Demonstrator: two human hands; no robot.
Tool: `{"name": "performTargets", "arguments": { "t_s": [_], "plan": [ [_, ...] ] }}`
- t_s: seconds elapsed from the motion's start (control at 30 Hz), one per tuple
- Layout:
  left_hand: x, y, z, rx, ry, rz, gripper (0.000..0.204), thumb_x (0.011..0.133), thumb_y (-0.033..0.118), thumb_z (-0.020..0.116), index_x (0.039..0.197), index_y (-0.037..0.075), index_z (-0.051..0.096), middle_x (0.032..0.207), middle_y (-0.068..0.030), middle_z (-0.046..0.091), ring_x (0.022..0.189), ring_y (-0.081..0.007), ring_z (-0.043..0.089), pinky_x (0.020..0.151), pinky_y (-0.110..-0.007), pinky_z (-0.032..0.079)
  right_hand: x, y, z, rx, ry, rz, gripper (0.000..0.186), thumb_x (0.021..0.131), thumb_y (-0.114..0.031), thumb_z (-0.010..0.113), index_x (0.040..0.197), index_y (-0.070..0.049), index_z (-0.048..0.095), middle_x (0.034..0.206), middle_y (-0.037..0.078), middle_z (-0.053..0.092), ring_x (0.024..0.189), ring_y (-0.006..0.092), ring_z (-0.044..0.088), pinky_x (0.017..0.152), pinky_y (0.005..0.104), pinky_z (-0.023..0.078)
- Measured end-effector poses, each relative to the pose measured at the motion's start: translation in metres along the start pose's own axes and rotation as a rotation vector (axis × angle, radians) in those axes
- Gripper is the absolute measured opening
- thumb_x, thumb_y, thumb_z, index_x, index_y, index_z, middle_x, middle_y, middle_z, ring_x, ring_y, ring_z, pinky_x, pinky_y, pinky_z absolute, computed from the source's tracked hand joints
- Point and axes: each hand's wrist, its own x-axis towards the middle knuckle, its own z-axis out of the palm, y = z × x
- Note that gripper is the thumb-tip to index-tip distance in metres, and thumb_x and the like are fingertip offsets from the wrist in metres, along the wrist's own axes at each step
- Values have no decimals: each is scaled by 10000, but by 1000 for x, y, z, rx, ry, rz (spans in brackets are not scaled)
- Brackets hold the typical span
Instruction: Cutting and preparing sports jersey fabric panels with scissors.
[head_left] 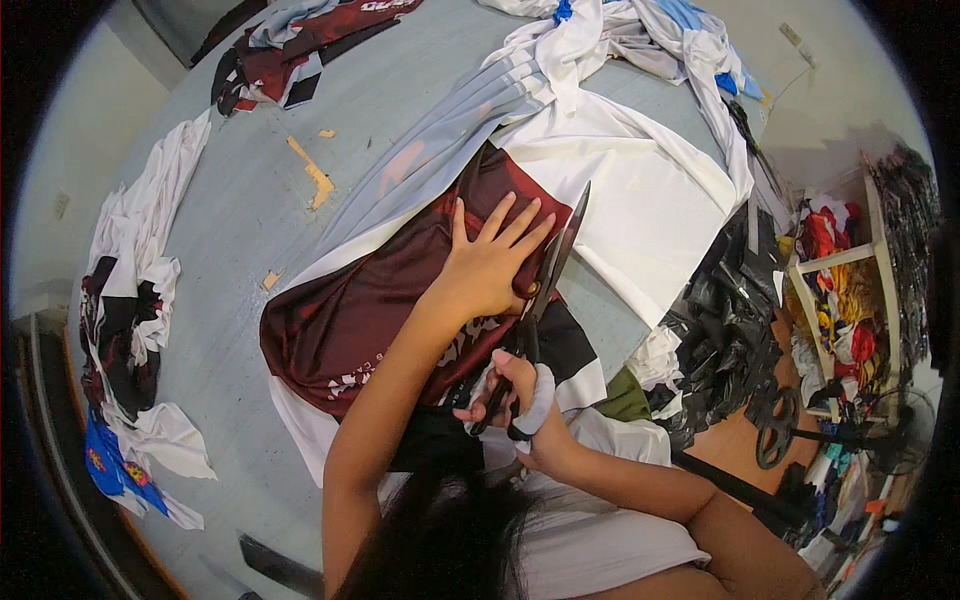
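My left hand (482, 268) lies with fingers spread on a dark maroon printed fabric (350, 320) with black and white parts. My right hand (525, 405) grips the handles of large black-handled scissors (552, 265), partly wrapped in pale material. The long blades rise along the right side of my left hand, over the maroon fabric's edge; whether cloth sits between them I cannot tell. A white fabric (640, 220) spreads to the right of the blades, and a long pale grey-blue fabric (420, 150) runs behind the maroon piece.
Cloth piles lie on the grey table (230, 250): white and black (140, 250) at left, maroon (280, 40) at back left, white and blue (640, 40) at back right. Black plastic (715, 350), a shelf of colourful cloth (840, 260) and a fan (895, 430) are at right.
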Motion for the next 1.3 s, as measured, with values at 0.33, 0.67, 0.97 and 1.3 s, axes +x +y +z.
{"name": "performTargets", "arguments": {
  "t_s": [0.33, 0.67, 0.97, 1.3],
  "plan": [
    [0, -2, 4, 8, 47, 30, 988, 586, 271, 762, 1413, 224, 224, 1466, -32, 220, 1362, -267, 159, 990, -694, 79, 6, -3, -4, 38, -35, 5, 325, 859, -345, 503, 710, -68, 424, 599, 58, 426, 524, 192, 507, 641, 420, 528],
    [0, -2, 5, 30, 59, 37, 932, 625, 288, 737, 1410, 243, 236, 1465, -43, 226, 1358, -284, 166, 985, -697, 73, 6, 1, -11, 66, -80, -27, 281, 862, -301, 463, 741, -51, 422, 592, 82, 435, 533, 187, 493, 600, 396, 523],
    [-1, -2, 6, 6, 72, 35, 877, 660, 223, 700, 1408, 251, 242, 1466, -42, 225, 1359, -275, 166, 987, -695, 67, 3, 10, -10, 133, -207, -150, 238, 891, -299, 460, 861, -77, 378, 775, 49, 379, 582, 180, 481, 583, 415, 515],
    [-1, -2, 6, -14, 75, 36, 869, 667, 196, 701, 1406, 258, 246, 1465, -42, 225, 1361, -273, 159, 990, -690, 66, 3, 12, -7, 93, -186, -157, 229, 898, -300, 468, 870, -94, 373, 760, 49, 385, 573, 180, 478, 582, 423, 511]
  ]
}}
